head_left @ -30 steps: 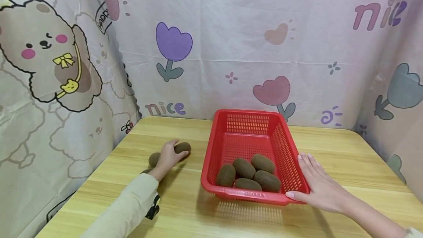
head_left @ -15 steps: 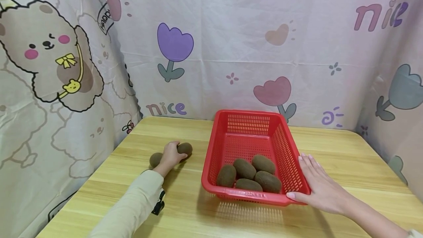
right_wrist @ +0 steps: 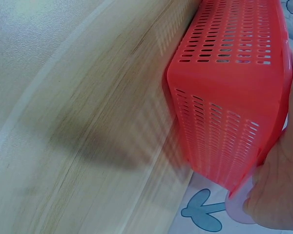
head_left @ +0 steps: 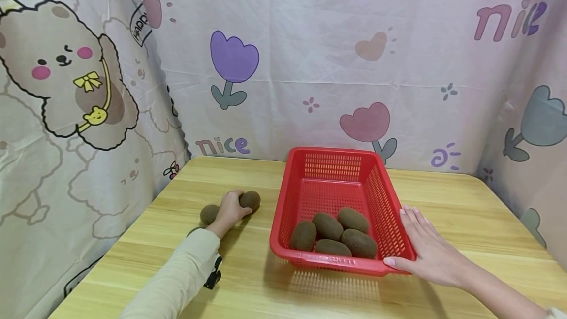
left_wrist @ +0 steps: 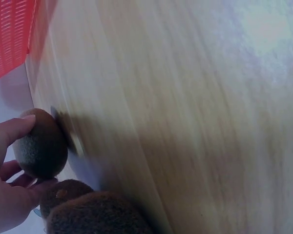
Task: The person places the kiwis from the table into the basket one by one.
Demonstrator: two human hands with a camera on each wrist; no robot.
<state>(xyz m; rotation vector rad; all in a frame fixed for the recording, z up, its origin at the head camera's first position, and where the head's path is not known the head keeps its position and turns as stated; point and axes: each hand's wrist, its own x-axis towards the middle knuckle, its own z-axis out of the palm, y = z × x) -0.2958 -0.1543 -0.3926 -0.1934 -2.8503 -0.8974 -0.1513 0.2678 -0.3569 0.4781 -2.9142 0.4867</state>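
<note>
Left hand (head_left: 228, 210) pinches a kiwi (head_left: 250, 201) between thumb and fingers; right hand (head_left: 428, 251), fingers outstretched, touches the red basket (head_left: 332, 192) at its near right corner, seemingly steadying it!

Here's the left grip (head_left: 229, 212), holding one kiwifruit (head_left: 251, 201) left of the red plastic basket (head_left: 336, 260) | loose kiwifruits (head_left: 208, 214) on the wooden bench (head_left: 248, 279), part-hidden | five kiwifruits (head_left: 327, 226) bunched at the basket's near end | right grip (head_left: 431, 257), fingers straight, touching its right rim!
</note>
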